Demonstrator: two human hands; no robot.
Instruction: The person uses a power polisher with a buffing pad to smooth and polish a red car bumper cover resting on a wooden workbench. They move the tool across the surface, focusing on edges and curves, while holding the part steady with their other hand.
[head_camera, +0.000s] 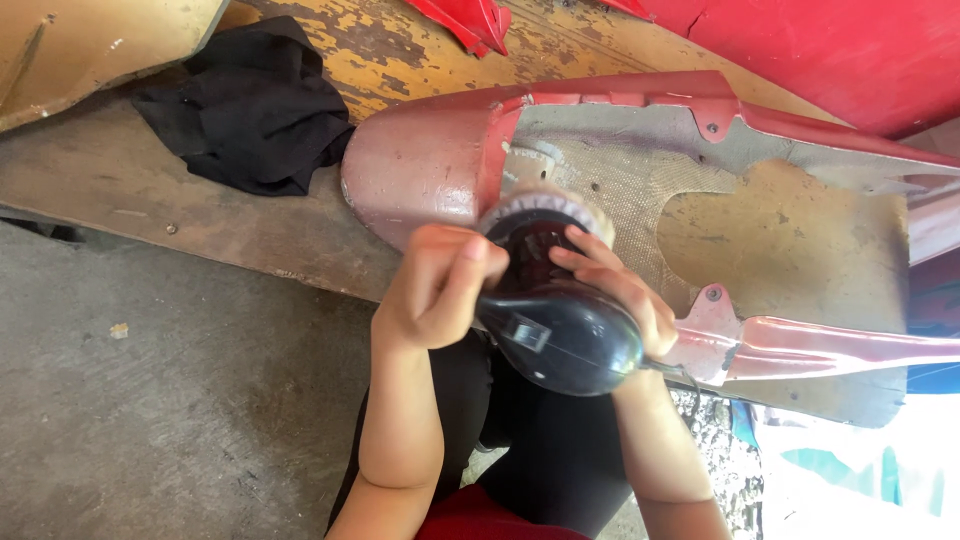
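Worn yellow-painted wooden bench (400, 60) over grey concrete floor (150, 400); crumpled black cloth (250, 105) at its upper left, red panels (800, 50) along the top edge. No packages or labels in sight. Across the bench — faded red bodywork panel (620, 170), underside up, bare fibre weave and a tan patch exposed, paint dulled to pink at its rounded nose. Black power sander (560, 320) pressed against the panel's near edge, round pad (545, 205) blurred, glossy bulbous body toward the camera. Left hand (435, 285) clenched on the sander's left side; right hand (620, 295) wrapped around its right side — fingers over the neck.
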